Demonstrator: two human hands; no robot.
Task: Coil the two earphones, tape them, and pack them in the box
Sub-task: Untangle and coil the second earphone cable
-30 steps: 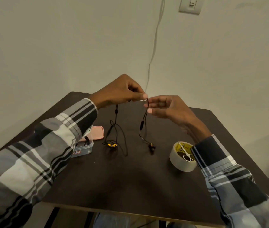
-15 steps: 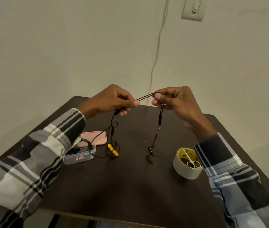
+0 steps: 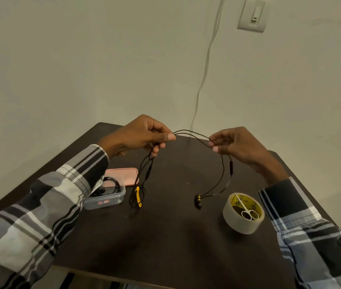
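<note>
Black cord: second earphone (image 3: 194, 135), a doubled strand stretched in the air between both hands, above the dark table (image 3: 165, 236).
Left hand (image 3: 142, 135): I see thumb and fingers pinching the cord; below it the strand hangs to a loose bunch with a yellow plug (image 3: 137, 196) on the table.
Right hand (image 3: 236, 143): fingertips pinching the other end of the strand; below it the cord drops past the inline remote to the earbuds (image 3: 198, 200), which rest on the table.
Step, my guess: sizing the first loop for coiling.
How I'd do it well: keep both pinches firm, bring the hands together to fold even loops, let the hanging ends feed without snagging, keep the coil small enough for the box.
Box (image 3: 104, 195): one, clear plastic, open, left of the plug; one coiled black earphone (image 3: 111, 184) already inside.
Lid (image 3: 122, 175): one, pink, just behind the box.
Tape roll (image 3: 243, 212): one, near my right sleeve.
Scissors (image 3: 246, 209): one small pair, lying in the roll's core.
Earphones: two counted.
</note>
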